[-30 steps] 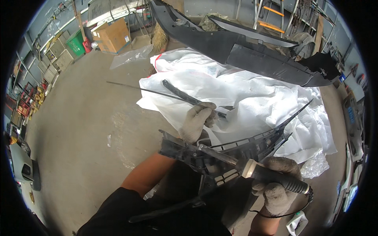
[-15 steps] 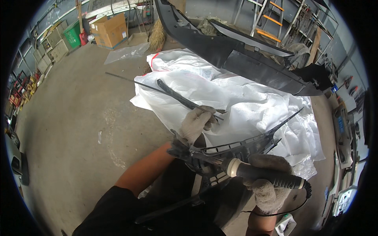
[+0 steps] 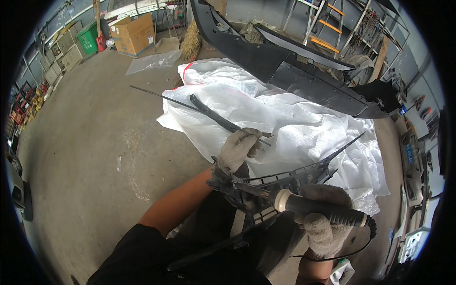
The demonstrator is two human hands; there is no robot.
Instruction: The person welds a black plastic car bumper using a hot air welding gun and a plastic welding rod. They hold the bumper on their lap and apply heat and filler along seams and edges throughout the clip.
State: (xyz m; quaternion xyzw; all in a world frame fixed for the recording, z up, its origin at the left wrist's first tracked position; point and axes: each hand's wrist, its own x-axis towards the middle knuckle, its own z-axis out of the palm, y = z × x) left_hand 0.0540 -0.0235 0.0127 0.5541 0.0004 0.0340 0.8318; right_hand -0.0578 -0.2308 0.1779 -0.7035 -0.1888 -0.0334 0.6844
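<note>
Across my lap lies a black slotted plastic car part [image 3: 304,176], with one thin arm pointing to the far right. My gloved right hand [image 3: 325,223] is closed around a soldering iron [image 3: 313,209] with a black handle and cream collar. Its metal shaft points left, the tip at the part's left end; whether they touch I cannot tell. My gloved left hand [image 3: 240,148], just beyond that end, pinches a thin black plastic rod [image 3: 164,97]. A wider black plastic strip [image 3: 211,114] runs into the same fingers; the glove hides how it is held.
White plastic sheeting [image 3: 289,114] covers the floor ahead, with a large black car bumper [image 3: 304,78] on its far side. Farther back are a cardboard box [image 3: 132,37], a straw broom [image 3: 191,42] and a stepladder [image 3: 327,28]. The iron's cord [image 3: 351,254] hangs by my right wrist.
Almost nothing differs. The left hand with the rod and the left end of the plastic part have shifted slightly right; the right hand keeps its grip on the iron.
</note>
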